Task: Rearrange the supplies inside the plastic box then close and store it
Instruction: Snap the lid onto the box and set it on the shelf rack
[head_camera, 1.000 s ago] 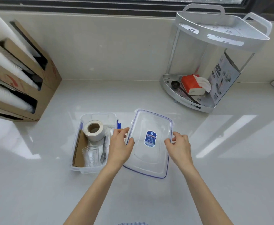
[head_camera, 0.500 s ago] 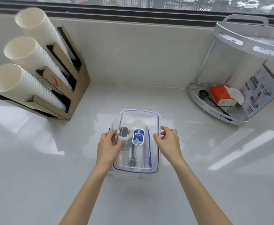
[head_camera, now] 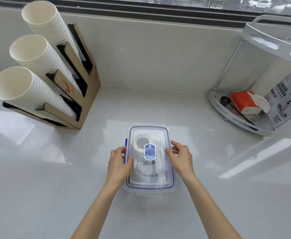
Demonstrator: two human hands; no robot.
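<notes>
A clear plastic box (head_camera: pixel 148 190) stands on the white counter in front of me. Its clear lid (head_camera: pixel 149 176), blue-seamed with a blue label in the middle, lies flat on top of it. Through the lid a white tape roll (head_camera: pixel 139 144) and a dark-handled utensil show dimly. My left hand (head_camera: pixel 119 163) rests on the lid's left edge, thumb on top. My right hand (head_camera: pixel 181 156) holds the lid's right edge the same way. A blue side clasp (head_camera: pixel 126 142) sticks out at the left.
A cardboard dispenser (head_camera: pixel 82 94) with three stacks of white paper cups (head_camera: pixel 29 88) stands at the back left. A white corner rack (head_camera: pixel 244 118) at the back right holds a red tissue pack (head_camera: pixel 244 102) and a printed box (head_camera: pixel 284 100). A wall and window run behind.
The lid lay on the counter right of the open box; both hands carried it left and set it onto the box, where it now sits square. My view shifted left.
</notes>
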